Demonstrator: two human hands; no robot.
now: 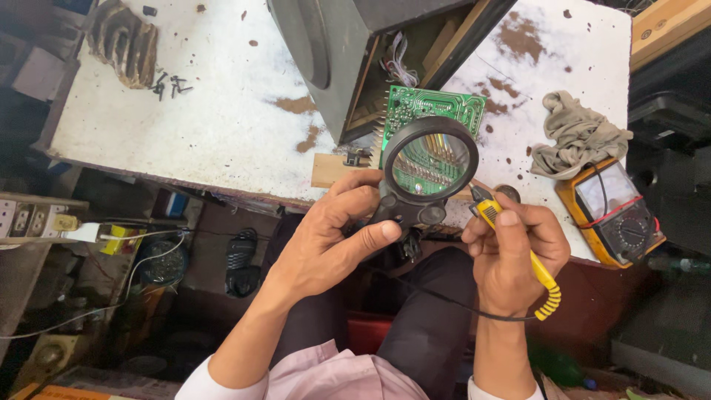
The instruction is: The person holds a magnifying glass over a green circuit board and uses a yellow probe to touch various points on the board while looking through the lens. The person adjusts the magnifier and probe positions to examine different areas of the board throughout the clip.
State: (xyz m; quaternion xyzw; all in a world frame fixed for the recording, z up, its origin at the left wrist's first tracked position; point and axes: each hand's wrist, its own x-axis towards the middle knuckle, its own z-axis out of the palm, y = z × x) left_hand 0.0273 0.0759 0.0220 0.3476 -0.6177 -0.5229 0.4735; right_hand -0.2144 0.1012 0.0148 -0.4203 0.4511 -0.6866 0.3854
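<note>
I see my left hand (333, 237) gripping a black magnifying glass (428, 167) over a green circuit board (433, 107). My right hand (515, 255) holds a yellow-handled soldering iron (518, 244) just beside it. A yellow multimeter (611, 211) and a grey rag (578, 133) lie on the white bench (207, 111).

The worn white tabletop (207, 111) carries a dark speaker cabinet (333, 52), with black screws (170, 85) to its left and a crumpled rag (578, 133) and yellow multimeter (611, 211) to its right
</note>
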